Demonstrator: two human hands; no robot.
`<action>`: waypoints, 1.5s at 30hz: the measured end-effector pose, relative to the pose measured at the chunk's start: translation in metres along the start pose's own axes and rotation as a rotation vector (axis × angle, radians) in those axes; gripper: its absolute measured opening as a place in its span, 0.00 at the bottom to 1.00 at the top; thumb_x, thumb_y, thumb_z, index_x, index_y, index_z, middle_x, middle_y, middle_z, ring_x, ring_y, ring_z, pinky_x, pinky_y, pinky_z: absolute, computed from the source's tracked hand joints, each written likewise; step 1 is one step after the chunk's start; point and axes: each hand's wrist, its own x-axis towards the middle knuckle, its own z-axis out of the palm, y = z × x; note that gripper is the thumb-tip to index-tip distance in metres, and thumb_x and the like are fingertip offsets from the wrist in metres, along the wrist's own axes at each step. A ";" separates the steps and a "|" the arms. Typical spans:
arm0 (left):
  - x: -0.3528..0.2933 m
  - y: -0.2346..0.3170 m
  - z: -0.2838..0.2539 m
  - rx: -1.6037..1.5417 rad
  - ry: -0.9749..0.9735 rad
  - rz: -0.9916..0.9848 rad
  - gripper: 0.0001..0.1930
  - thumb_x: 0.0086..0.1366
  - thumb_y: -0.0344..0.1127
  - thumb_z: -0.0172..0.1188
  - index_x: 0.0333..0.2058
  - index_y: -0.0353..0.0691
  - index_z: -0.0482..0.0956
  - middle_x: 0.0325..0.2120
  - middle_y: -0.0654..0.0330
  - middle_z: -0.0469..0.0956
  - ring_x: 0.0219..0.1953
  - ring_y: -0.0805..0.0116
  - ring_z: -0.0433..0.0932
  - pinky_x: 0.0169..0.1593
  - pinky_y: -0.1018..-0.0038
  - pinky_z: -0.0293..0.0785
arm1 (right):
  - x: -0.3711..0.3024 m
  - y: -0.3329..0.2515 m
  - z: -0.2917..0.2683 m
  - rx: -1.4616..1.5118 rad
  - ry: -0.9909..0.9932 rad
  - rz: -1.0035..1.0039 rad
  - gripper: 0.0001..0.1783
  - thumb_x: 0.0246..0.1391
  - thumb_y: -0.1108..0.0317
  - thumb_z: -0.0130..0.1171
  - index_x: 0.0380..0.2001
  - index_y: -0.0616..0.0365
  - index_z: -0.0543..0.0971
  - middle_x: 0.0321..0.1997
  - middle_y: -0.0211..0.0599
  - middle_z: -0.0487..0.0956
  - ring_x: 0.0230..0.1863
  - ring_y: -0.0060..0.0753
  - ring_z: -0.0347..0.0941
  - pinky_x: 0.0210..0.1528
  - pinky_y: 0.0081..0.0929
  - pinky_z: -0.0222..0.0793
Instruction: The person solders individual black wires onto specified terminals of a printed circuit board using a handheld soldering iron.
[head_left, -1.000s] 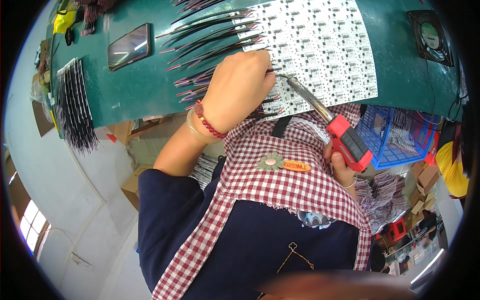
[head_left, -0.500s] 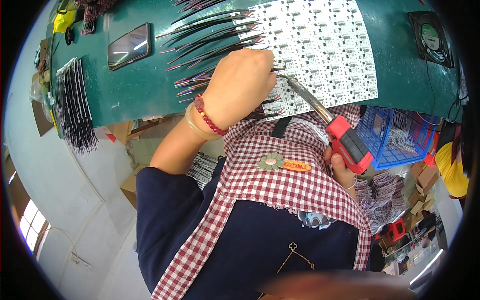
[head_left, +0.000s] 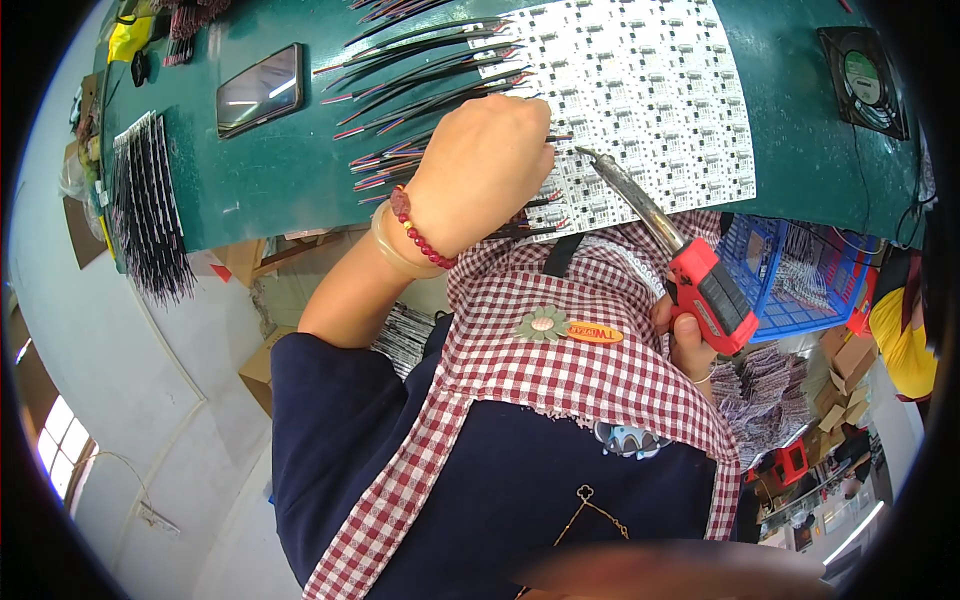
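My left hand is closed over the left part of a white circuit board sheet. Its fingers are pinched on a thin dark wire, whose end sticks out just past them; the fingertips are mostly hidden. Above and below the hand, several black-sleeved wires reach from the left onto the sheet, with red and blue ends. My right hand is wrapped round the red and black handle of a soldering iron. The iron's bent tip is over the sheet, a short way right of my left fingers.
A phone lies on the green table, left of the wires. Bundled dark wires hang over the table's left edge. A small black fan sits at far right. A blue plastic basket stands below the table's right edge.
The soldering iron has shifted slightly right and down, its tip pulling back from my left fingers. My left hand has barely moved.
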 end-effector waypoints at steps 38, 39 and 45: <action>-0.012 0.018 0.008 0.172 0.016 -0.037 0.09 0.55 0.33 0.58 0.27 0.35 0.69 0.25 0.51 0.75 0.27 0.50 0.76 0.30 0.60 0.73 | -0.009 0.008 -0.007 -0.011 -0.014 0.033 0.19 0.52 0.54 0.60 0.34 0.62 0.76 0.26 0.31 0.75 0.28 0.25 0.69 0.32 0.23 0.64; -0.012 0.019 0.008 0.173 0.017 -0.031 0.08 0.55 0.32 0.58 0.27 0.35 0.69 0.25 0.51 0.75 0.27 0.50 0.76 0.30 0.60 0.73 | -0.009 0.008 -0.007 -0.010 -0.013 0.031 0.19 0.52 0.54 0.60 0.34 0.62 0.76 0.26 0.31 0.75 0.28 0.25 0.69 0.32 0.23 0.64; -0.016 0.016 0.005 0.079 0.035 0.014 0.07 0.57 0.30 0.58 0.29 0.34 0.69 0.27 0.51 0.75 0.28 0.50 0.76 0.31 0.60 0.72 | -0.007 0.005 -0.002 0.064 0.069 0.005 0.24 0.51 0.50 0.61 0.37 0.63 0.75 0.25 0.34 0.74 0.24 0.24 0.68 0.26 0.21 0.62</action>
